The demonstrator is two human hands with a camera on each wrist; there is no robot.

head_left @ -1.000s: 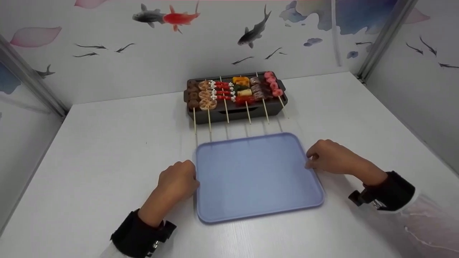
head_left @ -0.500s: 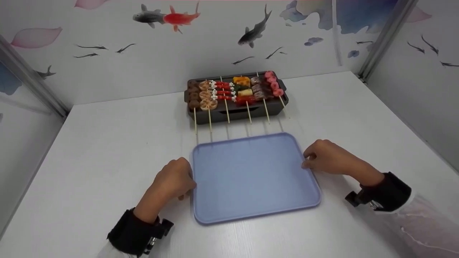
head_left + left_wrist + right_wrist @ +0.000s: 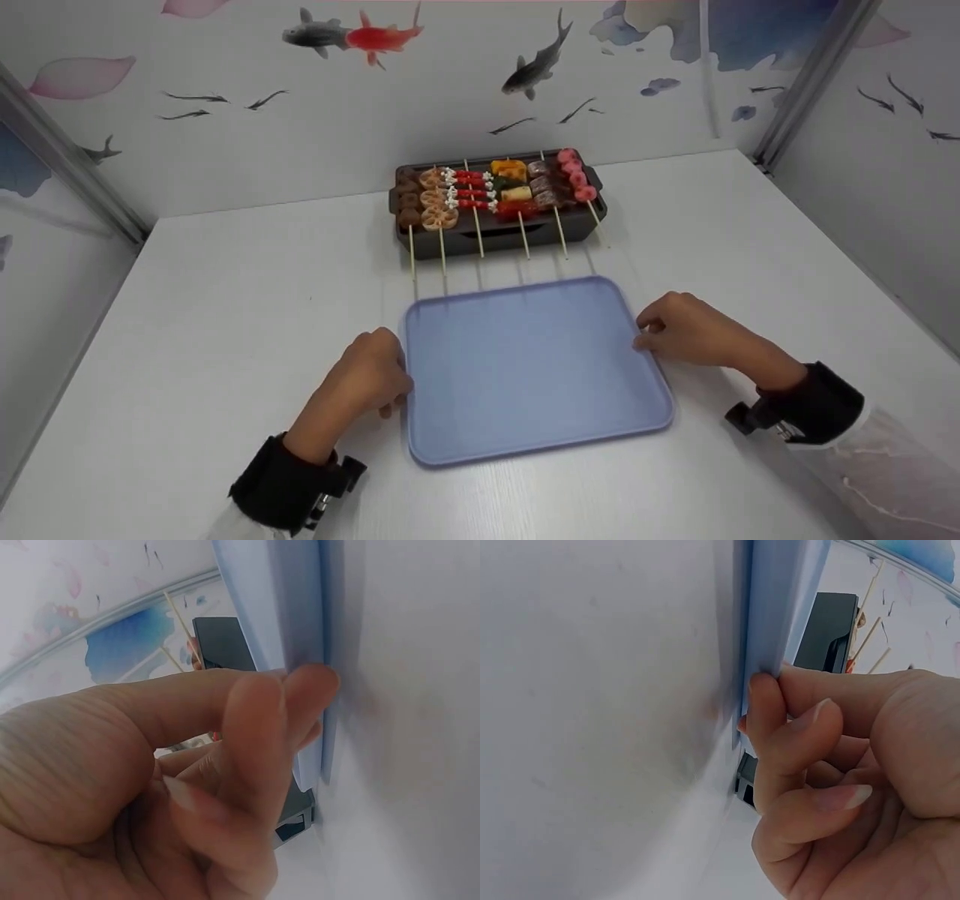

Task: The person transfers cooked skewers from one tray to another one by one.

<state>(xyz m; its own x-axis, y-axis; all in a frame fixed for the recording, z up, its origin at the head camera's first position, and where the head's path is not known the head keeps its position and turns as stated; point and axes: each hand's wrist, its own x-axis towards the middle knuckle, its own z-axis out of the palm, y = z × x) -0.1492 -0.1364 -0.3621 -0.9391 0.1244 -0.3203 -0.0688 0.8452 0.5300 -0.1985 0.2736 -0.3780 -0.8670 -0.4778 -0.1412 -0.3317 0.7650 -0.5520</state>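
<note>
A blue-lavender rectangular tray (image 3: 536,367) lies on the white table, slightly turned, in the middle of the head view. My left hand (image 3: 367,375) pinches its left edge between thumb and fingers. Across from it, my right hand (image 3: 686,330) pinches the right edge. Close up, the tray's rim (image 3: 300,607) meets the left fingertips in the left wrist view. The right wrist view has thumb and index finger on the tray's side (image 3: 776,607), the other fingers curled below. Behind the tray stands a dark grill box (image 3: 495,244) bearing a row of skewers.
Skewers with lotus slices (image 3: 439,217), red-and-white pieces (image 3: 471,193) and pink pieces (image 3: 577,180) lie across the grill, sticks pointing toward the tray. White walls with painted fish (image 3: 536,67) enclose the table (image 3: 247,300) at the back and sides.
The tray has slid slightly to the left, both hands moving along with it. More of the left hand's lower fingers shows now. The grill and skewers stay in place.
</note>
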